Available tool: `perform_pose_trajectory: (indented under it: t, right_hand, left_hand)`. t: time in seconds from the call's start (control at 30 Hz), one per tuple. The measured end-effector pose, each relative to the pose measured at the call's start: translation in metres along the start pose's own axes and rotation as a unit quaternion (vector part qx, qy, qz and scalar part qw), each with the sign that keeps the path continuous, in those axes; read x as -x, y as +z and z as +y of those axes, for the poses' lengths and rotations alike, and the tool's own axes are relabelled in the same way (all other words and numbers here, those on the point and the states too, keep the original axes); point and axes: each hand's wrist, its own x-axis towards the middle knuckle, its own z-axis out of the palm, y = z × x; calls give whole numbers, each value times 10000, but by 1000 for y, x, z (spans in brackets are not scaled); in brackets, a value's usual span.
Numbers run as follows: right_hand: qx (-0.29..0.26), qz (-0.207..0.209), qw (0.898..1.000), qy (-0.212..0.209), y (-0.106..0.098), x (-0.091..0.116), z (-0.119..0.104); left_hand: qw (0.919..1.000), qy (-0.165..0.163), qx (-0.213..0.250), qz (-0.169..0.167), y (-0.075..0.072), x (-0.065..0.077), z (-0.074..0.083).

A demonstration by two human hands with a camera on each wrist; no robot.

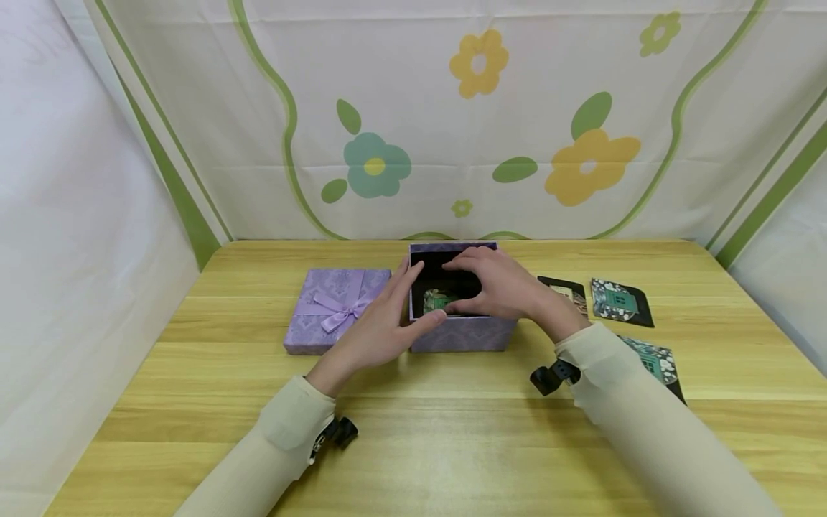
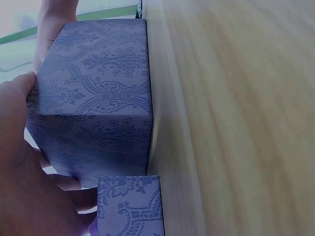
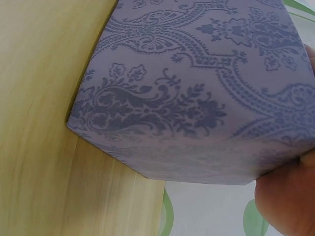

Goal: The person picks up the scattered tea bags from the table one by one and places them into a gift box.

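A purple patterned gift box (image 1: 461, 334) with a dark inside stands without its lid at the middle of the table. My left hand (image 1: 381, 327) holds its left side, the thumb at the front rim and the fingers along the left wall. My right hand (image 1: 500, 283) reaches over the right wall into the box, thumb and index finger spread wide apart. A small green and black patterned packet (image 1: 436, 300) lies inside, the thumb tip right at its edge. The right wrist view shows the box's patterned outside (image 3: 197, 73); the fingers inside are hidden there.
Left of the box lies its purple lid (image 1: 306, 334) with a ribbon bow, partly behind my left hand. To the right lie three flat dark packets: one near the box (image 1: 571, 291), another farther right (image 1: 620, 301), and one (image 1: 659, 362) partly under my right sleeve.
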Motion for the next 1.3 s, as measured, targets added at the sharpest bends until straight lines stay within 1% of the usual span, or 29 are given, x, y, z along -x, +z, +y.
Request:
perform_pose_trajectory:
  t: [0.2,0.37,0.57,0.8,0.9,0.97,1.17,1.3]
  right_hand:
    - [-627,157,9979,-51,-6,6,2]
    - [-766,302,9966,-29,-12,18,6]
    - [-901,569,9941,226,-21,40,13]
    - [-919,727,9926,308,-29,66,23]
    - [-913,869,9914,340,-31,77,26]
    - [-896,981,9904,377,-32,83,28]
    - [-825,1120,9887,551,-31,101,38]
    - [-789,1222,9876,596,-30,116,46]
  left_hand:
    - [10000,10,1,11,0,0,0]
    - [10000,-21,45,5,0,0,-1]
    - [10000,-1,76,13,0,1,-1]
    - [10000,-7,92,14,1,1,-1]
    - [9999,41,92,19,1,1,-2]
    - [9999,72,102,29,1,1,-2]
    - [9999,82,105,42,2,1,-3]
    - [9999,89,87,51,1,1,-3]
